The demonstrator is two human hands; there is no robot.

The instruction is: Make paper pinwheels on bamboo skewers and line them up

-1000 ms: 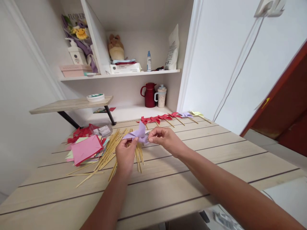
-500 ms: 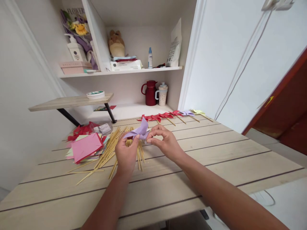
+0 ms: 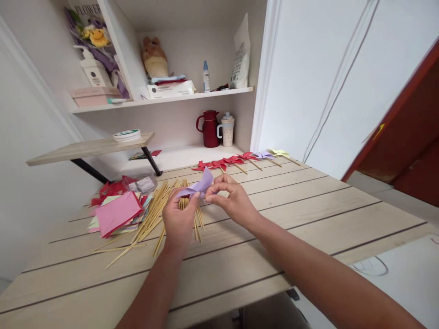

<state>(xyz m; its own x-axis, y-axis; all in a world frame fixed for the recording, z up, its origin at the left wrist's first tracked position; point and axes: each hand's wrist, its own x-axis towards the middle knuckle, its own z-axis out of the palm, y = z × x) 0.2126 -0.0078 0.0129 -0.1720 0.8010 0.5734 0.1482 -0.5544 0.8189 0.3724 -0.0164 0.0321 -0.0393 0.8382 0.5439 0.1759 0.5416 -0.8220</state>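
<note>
Between my hands, above the table, is a folded purple paper pinwheel [image 3: 202, 183]. My left hand [image 3: 179, 218] pinches its left side, thumb on top near the centre. The fingers of my right hand [image 3: 231, 197] are closed at its right side, thumb against forefinger; part of the paper there is hidden behind them. Thin wooden sticks [image 3: 154, 214] lie fanned out below and left of my left hand. Farther left is a stack of coloured paper squares [image 3: 118, 212], a pink one on top.
A row of finished pinwheels, red [image 3: 233, 159], purple [image 3: 263, 155] and yellow, lies along the table's back edge. Behind the paper are red pieces [image 3: 113, 192] and a clear plastic box [image 3: 146, 184]. A small raised shelf [image 3: 92, 147] stands at the left; a red jug [image 3: 210, 129] and a cup [image 3: 227, 130] stand behind.
My right hand has shifted slightly left, closer in on the purple pinwheel. My left hand keeps its pinch. The whole view has turned a little to the right.
</note>
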